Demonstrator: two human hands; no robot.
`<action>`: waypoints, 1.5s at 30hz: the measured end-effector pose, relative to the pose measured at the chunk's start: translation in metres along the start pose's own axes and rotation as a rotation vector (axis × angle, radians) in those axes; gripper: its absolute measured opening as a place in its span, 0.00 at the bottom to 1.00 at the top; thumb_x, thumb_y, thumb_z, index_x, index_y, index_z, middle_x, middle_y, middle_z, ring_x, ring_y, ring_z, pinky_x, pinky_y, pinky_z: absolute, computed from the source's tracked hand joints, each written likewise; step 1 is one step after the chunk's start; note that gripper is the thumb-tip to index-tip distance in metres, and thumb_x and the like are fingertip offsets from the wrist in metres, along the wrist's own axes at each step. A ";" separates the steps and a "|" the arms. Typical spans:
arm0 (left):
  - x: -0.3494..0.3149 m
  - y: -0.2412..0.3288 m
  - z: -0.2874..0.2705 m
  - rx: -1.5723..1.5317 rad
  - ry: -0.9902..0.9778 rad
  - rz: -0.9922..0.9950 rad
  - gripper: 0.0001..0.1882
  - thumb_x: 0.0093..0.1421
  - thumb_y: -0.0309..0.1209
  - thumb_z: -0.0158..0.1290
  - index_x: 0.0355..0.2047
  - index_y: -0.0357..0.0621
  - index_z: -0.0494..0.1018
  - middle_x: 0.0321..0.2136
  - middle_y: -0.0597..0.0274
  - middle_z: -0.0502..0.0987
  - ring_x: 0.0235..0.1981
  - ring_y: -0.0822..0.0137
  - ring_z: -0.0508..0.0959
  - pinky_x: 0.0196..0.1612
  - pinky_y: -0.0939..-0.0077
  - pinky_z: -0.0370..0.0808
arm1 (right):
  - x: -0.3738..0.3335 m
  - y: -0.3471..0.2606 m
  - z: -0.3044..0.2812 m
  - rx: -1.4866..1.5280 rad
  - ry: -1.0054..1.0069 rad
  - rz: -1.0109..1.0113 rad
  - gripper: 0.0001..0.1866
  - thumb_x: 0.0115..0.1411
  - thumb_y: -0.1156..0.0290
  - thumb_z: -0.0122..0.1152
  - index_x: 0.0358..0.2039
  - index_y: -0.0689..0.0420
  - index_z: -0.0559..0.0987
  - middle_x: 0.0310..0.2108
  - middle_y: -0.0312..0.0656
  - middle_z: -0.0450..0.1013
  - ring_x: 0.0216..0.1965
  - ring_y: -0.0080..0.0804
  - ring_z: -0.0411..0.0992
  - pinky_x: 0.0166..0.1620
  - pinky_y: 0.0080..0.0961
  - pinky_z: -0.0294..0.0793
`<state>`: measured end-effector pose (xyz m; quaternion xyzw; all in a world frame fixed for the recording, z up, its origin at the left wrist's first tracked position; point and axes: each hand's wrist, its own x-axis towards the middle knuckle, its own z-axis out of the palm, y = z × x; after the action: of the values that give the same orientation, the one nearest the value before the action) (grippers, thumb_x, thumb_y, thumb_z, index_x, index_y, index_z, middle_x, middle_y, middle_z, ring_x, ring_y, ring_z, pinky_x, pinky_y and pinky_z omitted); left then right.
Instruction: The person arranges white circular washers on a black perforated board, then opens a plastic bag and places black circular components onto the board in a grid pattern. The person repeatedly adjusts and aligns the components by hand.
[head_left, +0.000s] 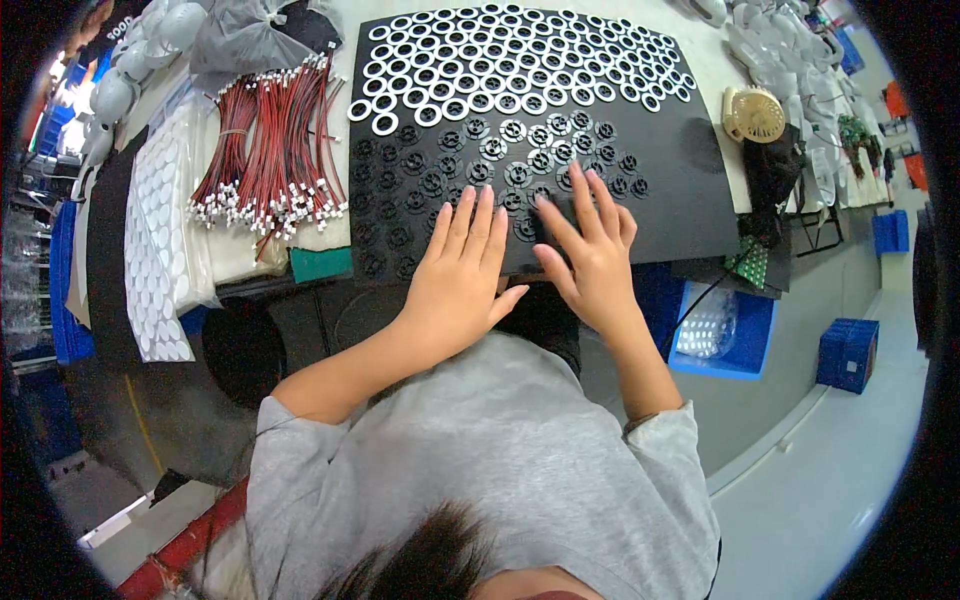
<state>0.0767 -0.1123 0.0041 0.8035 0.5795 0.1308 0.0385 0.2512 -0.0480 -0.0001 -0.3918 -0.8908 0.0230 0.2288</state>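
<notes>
My left hand (457,265) lies palm down over the near part of a black mat (680,215), its fingers stretched out and the thumb apart. To its right, my right hand (592,250) has its fingers spread, with the fingertips at some black round plastic parts (517,174). Neither hand holds anything that I can see. Many such black parts lie in rows across the mat, and the hands hide some of them. Beyond them, white rings with black centres (480,102) cover the far part of the mat.
Bundles of red and black wires with white connectors (275,150) lie left of the mat, beside sheets of white round stickers (160,240). A grey plastic bag (245,40) sits behind them. On the right are a yellow fan (755,115) and, lower down, a blue bin (745,345).
</notes>
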 end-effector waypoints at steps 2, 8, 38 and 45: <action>-0.001 -0.002 0.002 -0.010 0.038 -0.008 0.38 0.51 0.46 0.51 0.53 0.29 0.54 0.57 0.37 0.49 0.59 0.43 0.49 0.60 0.53 0.46 | 0.004 0.008 -0.003 -0.003 0.037 0.028 0.24 0.52 0.57 0.54 0.49 0.51 0.70 0.59 0.49 0.51 0.60 0.43 0.49 0.55 0.39 0.47; 0.005 -0.017 -0.005 0.033 0.083 -0.023 0.37 0.53 0.47 0.48 0.55 0.33 0.53 0.57 0.39 0.49 0.59 0.42 0.48 0.59 0.51 0.46 | 0.013 0.045 0.003 -0.247 -0.083 0.193 0.39 0.52 0.43 0.48 0.57 0.56 0.57 0.60 0.57 0.45 0.61 0.54 0.43 0.58 0.48 0.43; 0.021 -0.034 0.006 0.136 0.069 -0.225 0.35 0.57 0.51 0.40 0.57 0.39 0.51 0.58 0.39 0.48 0.60 0.42 0.47 0.59 0.50 0.44 | 0.044 0.022 0.015 -0.219 -0.158 0.014 0.39 0.49 0.40 0.49 0.58 0.45 0.57 0.61 0.51 0.45 0.61 0.51 0.43 0.59 0.46 0.41; 0.021 -0.034 0.009 0.151 0.124 -0.209 0.35 0.56 0.51 0.42 0.56 0.38 0.55 0.56 0.39 0.52 0.59 0.42 0.50 0.58 0.49 0.46 | 0.050 0.022 0.023 -0.268 -0.161 -0.011 0.36 0.52 0.41 0.45 0.58 0.44 0.57 0.60 0.51 0.47 0.61 0.51 0.45 0.59 0.46 0.43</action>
<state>0.0535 -0.0808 -0.0089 0.7298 0.6694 0.1317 -0.0445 0.2271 0.0056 -0.0067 -0.4109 -0.9035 -0.0659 0.1024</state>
